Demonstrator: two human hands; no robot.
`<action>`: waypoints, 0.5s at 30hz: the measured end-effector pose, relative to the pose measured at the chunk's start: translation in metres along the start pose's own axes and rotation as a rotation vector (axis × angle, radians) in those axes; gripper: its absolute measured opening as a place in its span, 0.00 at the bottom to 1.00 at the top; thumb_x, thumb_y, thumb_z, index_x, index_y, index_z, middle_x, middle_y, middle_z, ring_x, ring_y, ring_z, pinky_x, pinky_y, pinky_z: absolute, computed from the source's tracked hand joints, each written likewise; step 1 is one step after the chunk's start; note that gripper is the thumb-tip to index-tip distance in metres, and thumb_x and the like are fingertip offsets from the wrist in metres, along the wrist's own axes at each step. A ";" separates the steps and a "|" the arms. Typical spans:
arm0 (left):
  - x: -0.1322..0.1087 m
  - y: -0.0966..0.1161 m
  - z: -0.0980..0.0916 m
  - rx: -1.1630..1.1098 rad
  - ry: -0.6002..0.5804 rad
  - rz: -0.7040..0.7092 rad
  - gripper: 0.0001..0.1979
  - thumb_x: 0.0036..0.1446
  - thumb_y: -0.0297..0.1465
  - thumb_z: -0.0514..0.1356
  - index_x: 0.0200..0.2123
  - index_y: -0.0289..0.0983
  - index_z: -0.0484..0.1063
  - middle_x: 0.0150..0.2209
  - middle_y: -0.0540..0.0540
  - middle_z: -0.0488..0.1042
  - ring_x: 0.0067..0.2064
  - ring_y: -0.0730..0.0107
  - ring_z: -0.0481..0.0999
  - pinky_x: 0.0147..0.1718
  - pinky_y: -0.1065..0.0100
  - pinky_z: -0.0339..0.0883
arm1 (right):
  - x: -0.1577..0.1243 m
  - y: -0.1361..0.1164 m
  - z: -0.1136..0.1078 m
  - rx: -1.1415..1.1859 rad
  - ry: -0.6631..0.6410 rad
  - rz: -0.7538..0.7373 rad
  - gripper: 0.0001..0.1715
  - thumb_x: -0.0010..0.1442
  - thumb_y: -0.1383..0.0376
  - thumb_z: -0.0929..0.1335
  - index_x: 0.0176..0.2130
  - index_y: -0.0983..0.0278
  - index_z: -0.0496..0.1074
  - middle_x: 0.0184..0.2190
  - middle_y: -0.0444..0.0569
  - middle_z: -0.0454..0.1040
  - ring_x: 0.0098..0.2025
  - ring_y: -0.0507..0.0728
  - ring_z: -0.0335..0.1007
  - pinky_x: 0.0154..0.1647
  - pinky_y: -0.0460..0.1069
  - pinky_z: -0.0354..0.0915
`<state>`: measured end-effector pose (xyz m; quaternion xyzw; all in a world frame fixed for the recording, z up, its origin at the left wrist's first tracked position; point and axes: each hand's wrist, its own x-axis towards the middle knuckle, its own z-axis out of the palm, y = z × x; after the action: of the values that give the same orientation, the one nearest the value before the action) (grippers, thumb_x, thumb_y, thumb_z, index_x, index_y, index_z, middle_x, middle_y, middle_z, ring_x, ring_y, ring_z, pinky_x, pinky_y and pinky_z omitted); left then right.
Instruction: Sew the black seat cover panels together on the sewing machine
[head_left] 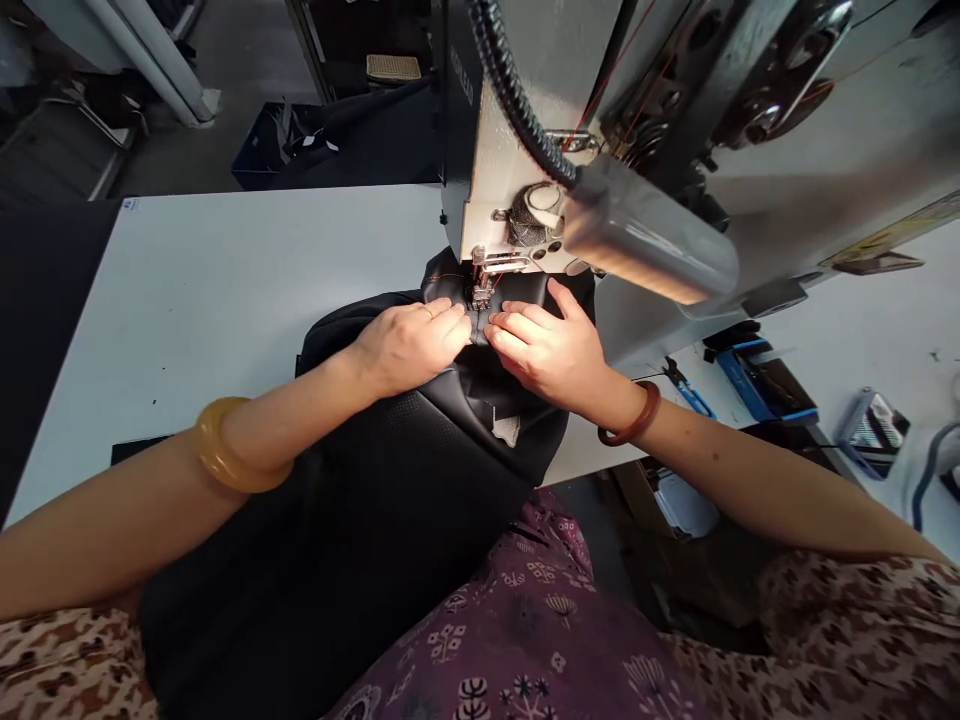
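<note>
A smooth, pale desk [187, 300] reaches toward a grey floor [240, 50], where a dark blue bin [253, 150] holds dark scraps. Over the desk stands a white sewing machine [547, 60] with a ribbed metal hose [517, 90] and a boxy lamp [645, 235]. To its right lie blue-handled snips [694, 397] and a blue box [765, 380].

Black leather-like cloth [367, 480], softly shiny, folded and partly dotted with tiny holes, lies under the needle and drapes over the desk's near edge. The left hand [416, 345] presses on it, fingers together; whether it pinches, I cannot tell. The right hand [551, 350] lies on it too, thumb apart from the fingers. Rounded bangles circle both arms, glossy yellow [214, 440] and reddish brown [639, 425].
</note>
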<state>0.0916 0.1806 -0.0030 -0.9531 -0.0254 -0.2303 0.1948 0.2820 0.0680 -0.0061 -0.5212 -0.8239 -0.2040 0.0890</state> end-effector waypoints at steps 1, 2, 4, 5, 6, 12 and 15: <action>0.000 0.003 0.002 0.055 0.043 -0.002 0.15 0.61 0.23 0.47 0.39 0.30 0.74 0.39 0.40 0.79 0.41 0.65 0.79 0.37 0.69 0.73 | -0.001 0.001 0.001 -0.007 0.009 -0.003 0.19 0.68 0.65 0.54 0.43 0.63 0.70 0.47 0.48 0.74 0.53 0.59 0.65 0.51 0.58 0.56; 0.000 0.007 0.003 0.112 0.074 -0.008 0.15 0.60 0.22 0.48 0.38 0.28 0.75 0.38 0.40 0.79 0.41 0.64 0.79 0.35 0.69 0.73 | -0.002 0.002 0.002 -0.012 0.013 0.000 0.19 0.68 0.65 0.54 0.44 0.63 0.70 0.48 0.48 0.74 0.54 0.59 0.65 0.51 0.58 0.56; 0.000 0.016 0.005 0.194 0.089 -0.039 0.14 0.60 0.21 0.49 0.38 0.28 0.75 0.39 0.40 0.79 0.41 0.64 0.79 0.35 0.70 0.73 | -0.003 0.003 0.003 -0.014 0.006 0.013 0.18 0.68 0.66 0.54 0.44 0.63 0.71 0.48 0.48 0.74 0.54 0.59 0.66 0.51 0.57 0.57; 0.001 0.019 0.005 0.205 0.073 -0.062 0.14 0.60 0.22 0.49 0.39 0.28 0.75 0.39 0.40 0.79 0.41 0.64 0.79 0.35 0.70 0.73 | -0.003 0.004 0.004 -0.009 0.003 0.018 0.18 0.67 0.66 0.55 0.43 0.63 0.71 0.48 0.48 0.75 0.54 0.58 0.66 0.51 0.57 0.57; 0.001 0.022 0.006 0.195 0.046 -0.085 0.15 0.60 0.22 0.48 0.39 0.28 0.75 0.40 0.39 0.79 0.41 0.63 0.79 0.35 0.69 0.72 | -0.002 0.005 0.004 0.001 0.000 0.024 0.17 0.67 0.66 0.56 0.43 0.63 0.71 0.48 0.48 0.75 0.54 0.59 0.66 0.52 0.57 0.58; 0.004 0.028 0.008 0.180 0.016 -0.148 0.14 0.60 0.23 0.50 0.40 0.26 0.75 0.40 0.34 0.79 0.41 0.59 0.79 0.33 0.67 0.72 | 0.002 0.011 0.007 0.077 0.007 0.040 0.15 0.65 0.67 0.58 0.42 0.64 0.71 0.47 0.49 0.75 0.54 0.59 0.66 0.54 0.57 0.56; 0.006 0.029 0.008 0.216 0.008 -0.148 0.14 0.60 0.23 0.49 0.40 0.25 0.75 0.40 0.35 0.79 0.41 0.60 0.79 0.32 0.68 0.71 | 0.003 0.015 0.008 0.048 0.036 0.012 0.14 0.65 0.67 0.58 0.40 0.63 0.71 0.45 0.49 0.75 0.52 0.58 0.67 0.51 0.55 0.58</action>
<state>0.1041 0.1565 -0.0176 -0.9211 -0.1196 -0.2437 0.2790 0.2944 0.0792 -0.0087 -0.5202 -0.8237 -0.1929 0.1176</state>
